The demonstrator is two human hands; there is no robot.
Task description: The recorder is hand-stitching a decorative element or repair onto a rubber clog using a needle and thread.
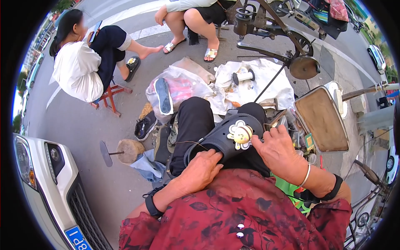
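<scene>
A black clog (214,135) lies across my lap, its opening toward my left. On its top sits a bee-shaped charm (241,135), yellow with white wings. My left hand (202,166) is closed at the clog's opening, with some fingertips hidden inside it. A thin brown thread (191,142) loops out beside that hand. To the right of the charm, my right hand (276,151) is closed in a pinch by the toe. Whatever its fingers hold is hidden. Some thin brown strand shows by its knuckles.
A plastic bag with a grey-blue shoe (163,96) and a white cloth (266,79) lie ahead. A hand-cranked sewing machine (246,23) stands beyond. Two people sit across from me. A white car (46,179) is at left, a brown padded seat (321,119) at right.
</scene>
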